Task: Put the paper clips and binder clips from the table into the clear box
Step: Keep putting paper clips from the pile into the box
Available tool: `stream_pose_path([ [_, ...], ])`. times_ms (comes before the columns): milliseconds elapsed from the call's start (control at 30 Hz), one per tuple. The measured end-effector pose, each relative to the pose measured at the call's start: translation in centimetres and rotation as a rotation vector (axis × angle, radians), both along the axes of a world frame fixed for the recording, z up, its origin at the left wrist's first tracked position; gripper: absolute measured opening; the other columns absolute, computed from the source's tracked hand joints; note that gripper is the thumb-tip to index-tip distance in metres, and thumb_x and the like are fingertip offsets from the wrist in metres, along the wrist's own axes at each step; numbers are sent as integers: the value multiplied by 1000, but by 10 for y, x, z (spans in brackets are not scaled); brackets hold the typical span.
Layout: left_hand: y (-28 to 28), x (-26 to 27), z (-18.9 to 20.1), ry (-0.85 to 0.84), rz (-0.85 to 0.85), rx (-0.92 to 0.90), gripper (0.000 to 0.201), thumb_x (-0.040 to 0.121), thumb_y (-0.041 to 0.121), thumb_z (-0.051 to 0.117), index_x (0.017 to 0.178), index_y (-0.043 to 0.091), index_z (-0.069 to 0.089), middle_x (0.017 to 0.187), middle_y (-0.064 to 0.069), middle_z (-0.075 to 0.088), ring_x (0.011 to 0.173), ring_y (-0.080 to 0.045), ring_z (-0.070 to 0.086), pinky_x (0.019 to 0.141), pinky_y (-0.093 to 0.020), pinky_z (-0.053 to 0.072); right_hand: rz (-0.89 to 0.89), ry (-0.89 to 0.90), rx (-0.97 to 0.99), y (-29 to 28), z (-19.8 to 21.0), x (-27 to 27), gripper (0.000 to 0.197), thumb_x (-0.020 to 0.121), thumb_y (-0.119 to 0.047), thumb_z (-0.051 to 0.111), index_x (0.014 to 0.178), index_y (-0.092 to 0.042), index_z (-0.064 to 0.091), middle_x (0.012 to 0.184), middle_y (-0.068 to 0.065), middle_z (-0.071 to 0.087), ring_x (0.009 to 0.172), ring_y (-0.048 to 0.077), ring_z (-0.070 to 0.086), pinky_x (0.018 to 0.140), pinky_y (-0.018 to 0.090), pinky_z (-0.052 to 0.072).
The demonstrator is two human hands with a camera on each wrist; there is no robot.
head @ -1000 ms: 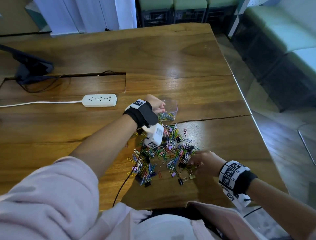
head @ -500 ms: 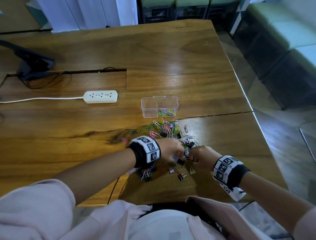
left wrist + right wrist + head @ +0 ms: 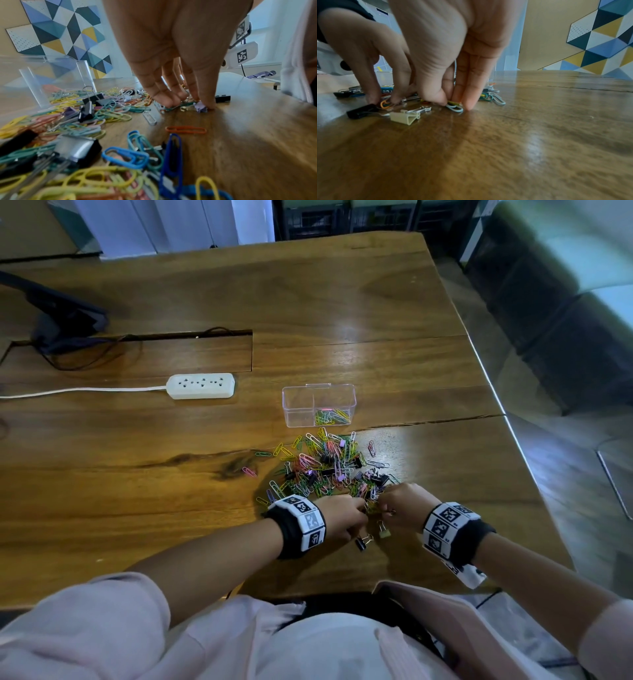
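Both hands, left (image 3: 342,517) and right (image 3: 402,505), pinch paper clips (image 3: 322,463); cream binder clip (image 3: 405,117) just behind fingertips, clear box (image 3: 318,405) beyond, bare table (image 3: 445,481) rightward.

Bare wood table (image 3: 342,302) beyond the clear box (image 3: 318,405) and to its right. Clip pile (image 3: 325,467) fills the strip btwn box and both hands. Power strip (image 3: 201,385) w/ cord lies left of box, well apart.

Both hands, left (image 3: 342,517) and right (image 3: 400,505), side by side, fingertips (image 3: 171,100) down, pinched together.
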State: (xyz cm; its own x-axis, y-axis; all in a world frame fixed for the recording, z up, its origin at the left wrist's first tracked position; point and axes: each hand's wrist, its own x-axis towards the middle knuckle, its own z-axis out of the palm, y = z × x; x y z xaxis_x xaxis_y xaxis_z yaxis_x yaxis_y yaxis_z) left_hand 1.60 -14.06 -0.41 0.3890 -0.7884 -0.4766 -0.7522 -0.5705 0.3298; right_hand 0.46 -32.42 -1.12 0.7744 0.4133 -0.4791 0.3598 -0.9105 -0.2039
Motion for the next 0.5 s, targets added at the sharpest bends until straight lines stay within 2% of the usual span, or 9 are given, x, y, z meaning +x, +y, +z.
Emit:
stream_pose_path([
  [133,-1,-1,-2,-65,-55,53,28,91,17,58,117,7,57,115,-11,53,107,-27,53,85,-39,51,-52,26,5,2,3,1,15,87,-20,52,92,-17,66,91,-4,65,84,13,62,77,24,54],
  [200,-3,-3,-3,-142,-105,85,24,93,14,53,115,4,57,111,-12,55,104,-28,55,79,-37,52,-125,25,12,2,3,2,11,82,-23,55,82,-20,67,82,-5,68,77,12,63,74,27,57],
  [267,-6,-6,-4,-225,-178,135,22,94,11,52,114,2,58,110,-12,57,101,-27,57,74,-34,53,-216,33,53,1,6,3,9,77,-22,59,75,-23,68,76,-6,68,75,10,63,73,27,57],
  [367,-10,-9,-3,-287,-248,193,23,95,7,48,115,-2,58,113,-14,57,101,-29,56,71,-34,52,-277,52,69,2,12,5,6,77,-20,64,80,-21,69,79,-6,68,78,9,63,76,25,56],
  [500,-14,-7,-3,-309,-233,185,26,98,5,41,117,-4,55,114,-17,56,102,-31,56,72,-36,51,-250,51,8,5,10,6,8,77,-19,61,77,-17,69,75,-1,69,74,12,64,70,26,58],
])
